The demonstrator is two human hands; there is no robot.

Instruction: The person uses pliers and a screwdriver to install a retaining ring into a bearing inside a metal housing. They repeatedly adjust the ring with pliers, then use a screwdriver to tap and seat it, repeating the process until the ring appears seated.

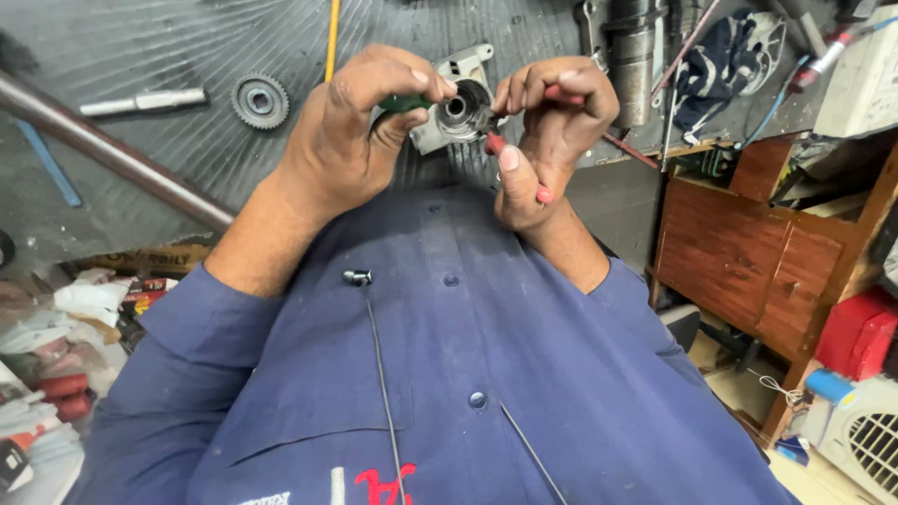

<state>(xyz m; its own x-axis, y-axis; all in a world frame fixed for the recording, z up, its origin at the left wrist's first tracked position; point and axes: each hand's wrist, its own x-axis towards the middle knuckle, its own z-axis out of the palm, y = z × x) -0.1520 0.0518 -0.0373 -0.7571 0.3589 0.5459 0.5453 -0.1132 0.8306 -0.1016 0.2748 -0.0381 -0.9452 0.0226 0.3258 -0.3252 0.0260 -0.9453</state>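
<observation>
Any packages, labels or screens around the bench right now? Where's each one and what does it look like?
Small cartons: far left below the bench edge, stacked, red, yellow and black.
Brown cardboard strip: just above the cartons, flat, dark print.
White box: top right corner, pale, plain sided.
Shirt embroidery: bottom centre on the blue shirt, red.
No screens are visible.

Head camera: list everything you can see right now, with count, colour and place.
Housing part: one, grey metal with round bore, between both hands.
Green-handled tool: one, in left hand.
Red-handled tool: one, in right hand.
Gear: one, grey, on dark mat upper left.
Metal rod: one, silver, left of gear.
Long pipe: one, grey, diagonal at left.
Wooden cabinet: one, reddish brown, right.
Shirt: blue, bottom centre.
Left hand: grips green handle.
Right hand: grips red handle.
</observation>
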